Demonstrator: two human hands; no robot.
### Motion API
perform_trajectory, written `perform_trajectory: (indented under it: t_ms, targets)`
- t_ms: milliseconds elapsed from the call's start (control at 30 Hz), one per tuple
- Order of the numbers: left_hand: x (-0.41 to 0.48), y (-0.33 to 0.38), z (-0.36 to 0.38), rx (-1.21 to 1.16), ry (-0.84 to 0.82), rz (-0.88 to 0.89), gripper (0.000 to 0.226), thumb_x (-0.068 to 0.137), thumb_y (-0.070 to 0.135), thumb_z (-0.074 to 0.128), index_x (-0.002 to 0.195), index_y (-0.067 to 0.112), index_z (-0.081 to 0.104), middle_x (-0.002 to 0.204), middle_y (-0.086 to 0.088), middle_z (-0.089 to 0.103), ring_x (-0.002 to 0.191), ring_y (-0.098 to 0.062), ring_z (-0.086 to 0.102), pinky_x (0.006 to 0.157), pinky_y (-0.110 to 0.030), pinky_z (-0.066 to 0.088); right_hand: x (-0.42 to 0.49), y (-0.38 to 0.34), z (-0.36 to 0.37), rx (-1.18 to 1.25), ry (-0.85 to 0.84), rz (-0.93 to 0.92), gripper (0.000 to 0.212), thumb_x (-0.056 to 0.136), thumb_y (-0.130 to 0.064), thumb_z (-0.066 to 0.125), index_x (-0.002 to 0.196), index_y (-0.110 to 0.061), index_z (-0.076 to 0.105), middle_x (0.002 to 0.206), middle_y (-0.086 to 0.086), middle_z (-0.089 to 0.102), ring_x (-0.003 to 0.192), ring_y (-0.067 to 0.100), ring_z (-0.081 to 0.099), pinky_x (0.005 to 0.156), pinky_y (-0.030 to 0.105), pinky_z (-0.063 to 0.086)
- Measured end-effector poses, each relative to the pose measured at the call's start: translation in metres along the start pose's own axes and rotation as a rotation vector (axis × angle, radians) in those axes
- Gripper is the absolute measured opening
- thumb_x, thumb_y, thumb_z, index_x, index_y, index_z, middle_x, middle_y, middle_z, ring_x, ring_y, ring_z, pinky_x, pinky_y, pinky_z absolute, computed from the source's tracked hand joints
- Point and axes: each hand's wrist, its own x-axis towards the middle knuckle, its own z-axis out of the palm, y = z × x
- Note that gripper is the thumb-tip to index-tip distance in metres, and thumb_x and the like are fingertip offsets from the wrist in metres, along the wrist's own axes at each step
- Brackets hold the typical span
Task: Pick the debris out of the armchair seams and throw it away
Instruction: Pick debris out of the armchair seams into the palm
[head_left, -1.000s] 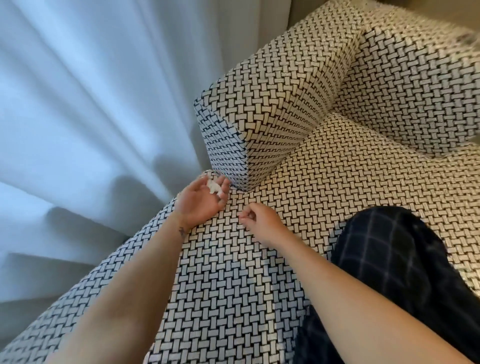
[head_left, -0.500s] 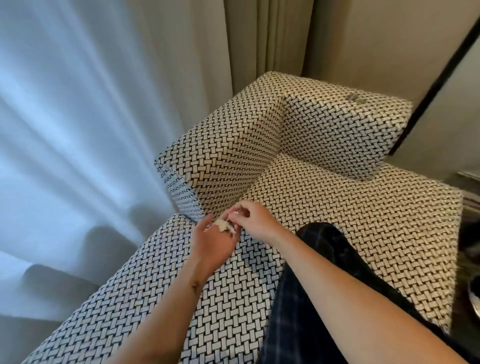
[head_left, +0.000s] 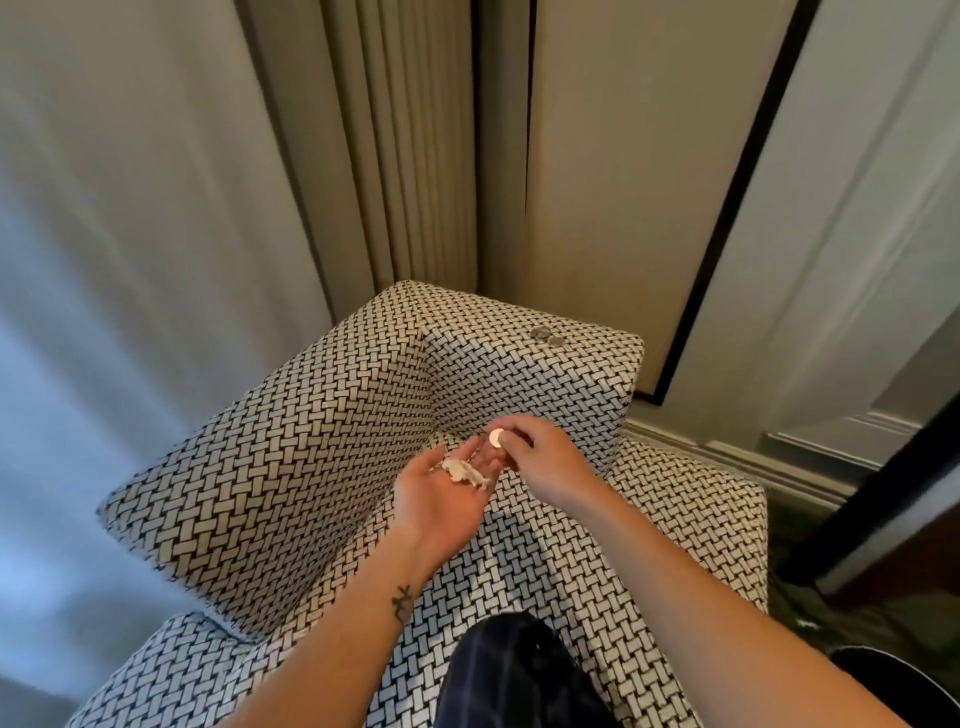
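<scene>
The armchair (head_left: 291, 467) is covered in black-and-white woven fabric. My left hand (head_left: 441, 499) is cupped palm up over the seat near the back corner, with pale crumpled debris (head_left: 464, 472) lying in its palm. My right hand (head_left: 540, 457) hovers just right of it, above the seam by the backrest, and pinches a small round coin (head_left: 496, 439) between thumb and fingers. Two more coins (head_left: 548, 336) lie on top of the backrest.
Curtains (head_left: 156, 208) hang left of and behind the chair, and a panelled wall (head_left: 779, 234) stands to the right. My knee in dark plaid trousers (head_left: 519, 670) rests on the seat. A dark round rim (head_left: 893, 675) shows at the lower right on the floor.
Both hands moved from the front of the armrest seam to the back corner of the seat. The right hand now pinches a coin. The view tilted up.
</scene>
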Motion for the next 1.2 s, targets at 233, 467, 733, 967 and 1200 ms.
perform_trajectory:
  t_ms: [233, 467, 733, 967, 1200]
  targets:
    - [0.080, -0.021, 0.075, 0.030, 0.009, 0.016, 0.044, 0.105, 0.023, 0.039, 0.133, -0.007, 0.053, 0.127, -0.025, 0.060, 0.113, -0.033, 0.059, 0.098, -0.041, 0.052, 0.088, 0.015, -0.085, -0.024, 0.195, -0.060, 0.023, 0.106, -0.020, 0.049, 0.122, -0.028, 0.065, 0.092, -0.004, 0.069, 0.076, 0.009, 0.063, 0.063, 0.019, 0.046]
    - [0.137, -0.027, 0.117, -0.005, 0.046, 0.057, 0.038, 0.103, 0.019, 0.040, 0.128, -0.005, 0.055, 0.120, -0.023, 0.061, 0.112, -0.032, 0.058, 0.107, -0.040, 0.049, 0.161, 0.035, -0.115, -0.030, 0.335, 0.026, 0.008, 0.103, -0.018, 0.056, 0.109, -0.019, 0.061, 0.089, -0.004, 0.071, 0.074, 0.004, 0.062, 0.052, 0.008, 0.037]
    - [0.176, -0.034, 0.126, 0.022, 0.074, 0.130, 0.035, 0.101, 0.014, 0.042, 0.127, -0.005, 0.055, 0.122, -0.021, 0.062, 0.114, -0.029, 0.061, 0.100, -0.040, 0.053, 0.199, 0.049, -0.105, -0.214, 0.398, 0.084, 0.016, 0.096, -0.019, 0.059, 0.082, -0.027, 0.060, 0.085, -0.007, 0.066, 0.085, 0.016, 0.065, 0.075, 0.033, 0.052]
    - [0.191, -0.040, 0.127, 0.032, 0.071, 0.166, 0.046, 0.096, 0.013, 0.039, 0.136, -0.006, 0.053, 0.139, -0.024, 0.061, 0.118, -0.028, 0.060, 0.116, -0.043, 0.043, 0.201, 0.054, -0.093, -0.387, 0.406, -0.002, 0.012, 0.094, -0.025, 0.054, 0.084, -0.023, 0.060, 0.075, -0.004, 0.067, 0.079, 0.022, 0.064, 0.078, 0.044, 0.056]
    - [0.189, -0.041, 0.128, 0.053, 0.083, 0.161, 0.041, 0.098, 0.013, 0.036, 0.127, -0.006, 0.058, 0.136, -0.022, 0.064, 0.135, -0.030, 0.055, 0.118, -0.043, 0.040, 0.201, 0.055, -0.092, -0.436, 0.430, -0.038, 0.011, 0.096, -0.025, 0.057, 0.094, -0.018, 0.066, 0.082, -0.002, 0.070, 0.083, 0.022, 0.064, 0.082, 0.044, 0.055]
